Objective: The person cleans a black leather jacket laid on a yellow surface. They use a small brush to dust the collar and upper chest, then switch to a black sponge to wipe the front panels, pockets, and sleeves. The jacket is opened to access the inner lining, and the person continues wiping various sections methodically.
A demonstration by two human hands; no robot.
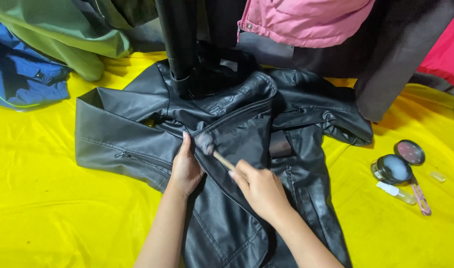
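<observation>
A black leather jacket (122, 134) lies spread on a yellow cloth (48, 208), its front zip partly open. My left hand (185, 168) rests flat on the jacket's left front panel, fingers pressing the leather beside the zip. My right hand (259, 188) grips the wooden handle of a small brush (207, 145). The brush's soft grey head touches the jacket flap near the zip, just right of my left fingertips.
An open round tin (391, 169) and its lid (409, 152) sit at the right with a small clear bottle (396, 192) and a pink tool (421, 199). Green (63, 39), blue (23, 79) and pink (306, 22) garments lie along the back. A black pole (178, 39) stands above the collar.
</observation>
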